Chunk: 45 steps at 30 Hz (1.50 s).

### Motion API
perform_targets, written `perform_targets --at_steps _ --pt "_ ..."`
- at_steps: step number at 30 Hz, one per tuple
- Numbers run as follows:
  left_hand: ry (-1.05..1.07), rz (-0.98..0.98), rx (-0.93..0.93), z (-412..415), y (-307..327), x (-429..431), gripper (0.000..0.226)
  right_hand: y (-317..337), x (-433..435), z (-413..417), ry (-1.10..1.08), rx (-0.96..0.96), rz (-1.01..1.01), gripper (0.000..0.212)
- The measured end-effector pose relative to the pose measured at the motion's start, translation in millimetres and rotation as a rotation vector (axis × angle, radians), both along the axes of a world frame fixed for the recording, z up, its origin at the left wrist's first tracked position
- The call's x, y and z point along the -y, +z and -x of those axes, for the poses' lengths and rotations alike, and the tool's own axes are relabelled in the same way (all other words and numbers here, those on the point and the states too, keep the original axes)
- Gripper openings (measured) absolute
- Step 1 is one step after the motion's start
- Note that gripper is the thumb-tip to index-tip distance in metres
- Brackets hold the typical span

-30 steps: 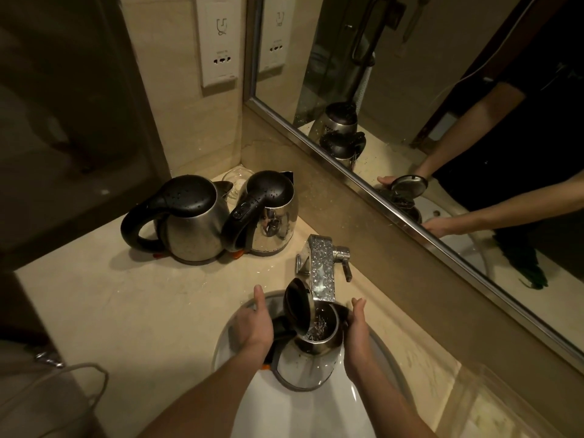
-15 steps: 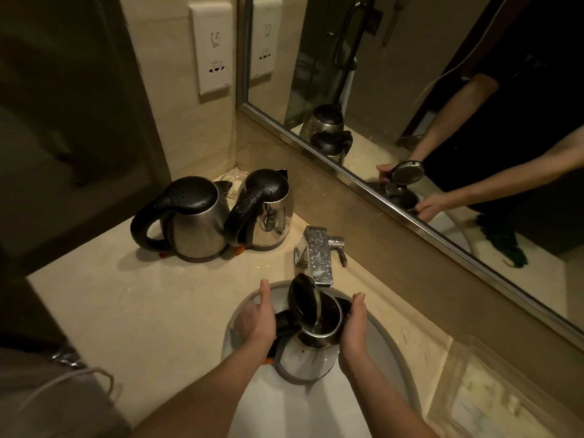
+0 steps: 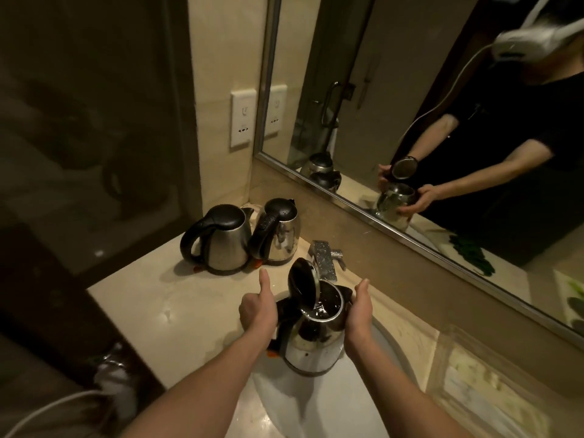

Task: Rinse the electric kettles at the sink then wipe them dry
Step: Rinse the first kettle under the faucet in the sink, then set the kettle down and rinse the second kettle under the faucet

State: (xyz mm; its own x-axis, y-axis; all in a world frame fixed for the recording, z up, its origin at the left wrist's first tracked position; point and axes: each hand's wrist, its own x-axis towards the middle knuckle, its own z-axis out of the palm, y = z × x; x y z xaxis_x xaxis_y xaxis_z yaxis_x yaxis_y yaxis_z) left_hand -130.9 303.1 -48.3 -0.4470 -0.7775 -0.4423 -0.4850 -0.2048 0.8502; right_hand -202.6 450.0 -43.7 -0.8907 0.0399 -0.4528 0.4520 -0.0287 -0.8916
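Gripping the black handle with fingers curled round it and thumb raised, the left hand (image 3: 257,314) holds the open kettle (image 3: 313,349) above the white sink (image 3: 316,406), while the right hand (image 3: 358,314) cups its steel body from the other side. Its lid (image 3: 301,281) stands tipped back just in front of the faucet (image 3: 324,259), and water glints inside. At the tabletop's (image 3: 177,311) far corner stand the left closed kettle (image 3: 221,245) and, just beside it, the right closed kettle (image 3: 282,238).

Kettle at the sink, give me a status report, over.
Left hand grips handle, right hand holds the body. Kettle over basin, lid open, water inside. Faucet close behind the lid; two other kettles aside on counter.
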Motion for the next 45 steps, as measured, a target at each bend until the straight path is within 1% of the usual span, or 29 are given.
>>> perform_targets --at_steps 2,3,5,6,9,12,14,15,19,22,24,28,30,32,39,41,43,45 --pt "0.031 -0.011 -0.035 -10.2 15.9 12.3 0.066 16.6 13.9 -10.7 0.031 -0.019 0.03 0.052" --pt "0.045 -0.021 -0.053 -15.8 22.5 18.6 0.068 24.9 21.9 -15.5 0.048 -0.041 0.041 0.055" --pt "0.069 -0.044 -0.084 -28.9 32.1 33.1 0.07 30.1 37.5 -19.8 0.079 -0.071 0.07 0.082" --pt "0.081 -0.056 -0.098 -36.0 35.3 40.9 0.071 33.8 45.7 -23.6 0.098 -0.065 0.079 0.087" --pt "0.118 -0.057 -0.111 -57.2 41.6 65.4 0.074 41.9 71.6 -35.7 0.144 -0.072 0.119 0.063" --pt "0.147 -0.023 -0.098 -78.5 42.5 90.1 0.076 40.5 96.6 -52.4 0.178 -0.064 0.111 0.06" --pt "0.163 0.004 -0.095 -91.3 39.1 106.3 0.076 37.8 111.9 -64.0 0.202 -0.053 0.12 0.046" --pt "0.17 0.013 -0.096 -96.5 36.2 113.9 0.076 34.8 119.6 -68.0 0.212 -0.035 0.126 0.044" --pt "0.187 0.021 -0.061 -111.5 26.4 141.5 0.072 23.5 148.5 -80.6 0.22 -0.011 0.121 0.046" --pt "0.179 0.02 -0.041 -116.1 21.3 156.7 0.067 3.8 168.0 -82.7 0.21 0.019 0.103 0.066" --pt "0.165 0.028 -0.04 -116.0 20.5 166.0 0.066 -3.4 178.3 -83.5 0.18 0.03 0.108 0.073" --pt "0.152 0.042 -0.04 -108.2 22.4 181.5 0.063 -4.1 189.6 -77.5 0.146 0.044 0.123 0.066" --pt "0.144 0.045 -0.025 -105.4 18.7 188.1 0.062 -6.1 193.6 -72.1 0.159 0.009 0.128 0.055" --pt "0.149 0.046 -0.011 -103.7 13.7 196.7 0.067 -6.2 199.8 -71.8 0.184 0.008 0.138 0.045" --pt "0.093 0.109 0.092 -97.3 15.5 222.7 0.086 -12.0 209.8 -72.1 0.292 0.036 0.126 0.048" --pt "0.103 0.116 0.046 -91.4 29.5 224.0 0.08 -11.5 210.1 -72.3 0.302 0.045 0.143 0.05" --pt "0.119 0.077 -0.066 -76.7 49.5 222.9 0.07 -9.7 212.5 -74.5 0.312 0.044 0.134 0.049" --pt "0.109 0.039 -0.146 -59.5 66.4 220.7 0.073 -8.7 215.4 -78.2 0.321 0.041 0.115 0.053"
